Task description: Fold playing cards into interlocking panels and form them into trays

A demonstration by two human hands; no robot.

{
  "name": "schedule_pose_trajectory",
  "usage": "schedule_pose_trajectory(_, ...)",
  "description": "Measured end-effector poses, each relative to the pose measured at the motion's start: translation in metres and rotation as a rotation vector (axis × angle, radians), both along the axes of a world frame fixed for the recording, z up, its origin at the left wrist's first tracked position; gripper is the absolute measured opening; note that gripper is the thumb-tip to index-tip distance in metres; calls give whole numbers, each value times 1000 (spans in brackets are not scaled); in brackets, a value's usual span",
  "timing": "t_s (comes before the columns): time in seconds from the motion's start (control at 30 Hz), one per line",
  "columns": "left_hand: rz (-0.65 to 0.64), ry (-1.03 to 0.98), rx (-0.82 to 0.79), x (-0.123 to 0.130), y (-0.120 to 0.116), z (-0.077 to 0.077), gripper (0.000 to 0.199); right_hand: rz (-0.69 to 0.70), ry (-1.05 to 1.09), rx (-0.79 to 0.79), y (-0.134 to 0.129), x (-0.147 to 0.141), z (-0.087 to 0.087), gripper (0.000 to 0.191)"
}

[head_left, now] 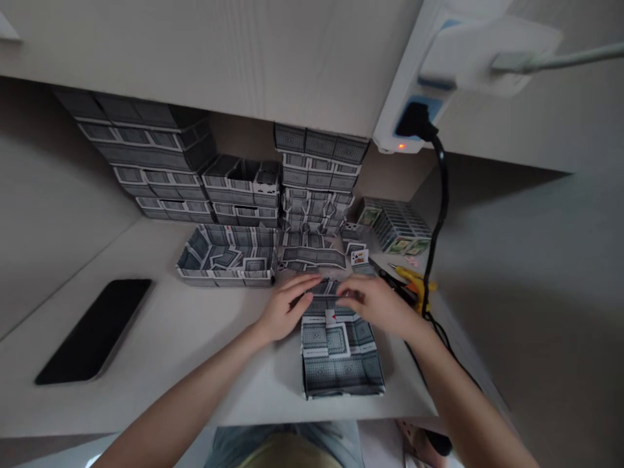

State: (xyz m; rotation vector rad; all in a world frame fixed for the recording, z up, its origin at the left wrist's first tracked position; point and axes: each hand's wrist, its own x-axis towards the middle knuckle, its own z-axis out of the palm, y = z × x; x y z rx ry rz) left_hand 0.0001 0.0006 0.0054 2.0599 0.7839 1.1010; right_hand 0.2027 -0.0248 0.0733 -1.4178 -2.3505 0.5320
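A shallow box made of playing cards [341, 372] lies in front of me with patterned grey card backs showing. My left hand [287, 311] is at its far left corner, thumb and fingers closed about the far card wall. At the far right corner my right hand [377, 302] has its fingers bent and pinched on the same wall. The exact fingertip contact is partly hidden. A loose card [337, 340] rests inside the box, and a small card piece with a red mark [331, 316] sits near its far side.
An open card tray [227, 281] stands left of my hands. Stacked card boxes [160, 156] line the back, with card packs [402, 227] to their right. A black phone [95, 331] lies left. Yellow-handled pliers [412, 279] and a black cable [441, 195] are at right, under a power strip [414, 84].
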Motion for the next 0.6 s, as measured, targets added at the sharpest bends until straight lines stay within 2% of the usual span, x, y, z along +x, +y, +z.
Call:
schedule_pose_trajectory(0.07, 17, 23, 26, 0, 0, 0, 31, 143, -106, -124, -10, -4, -5, 18)
schedule_pose_trajectory(0.13, 29, 46, 58, 1, 1, 0, 30, 203, -251, -184, -17, -10, -13, 29)
schedule_pose_trajectory(0.3, 58, 48, 60, 1, 1, 1, 30, 171, -546, -155, -20, -23, -25, 29)
schedule_pose_trajectory(0.47, 73, 5, 35, 1, 0, -3, 30, 210, -564, -115, -17, -22, -24, 24)
schedule_pose_trajectory(0.6, 95, 3, 75, -3, -1, -8, 33, 322, -453, -167, -18, -18, -22, 24)
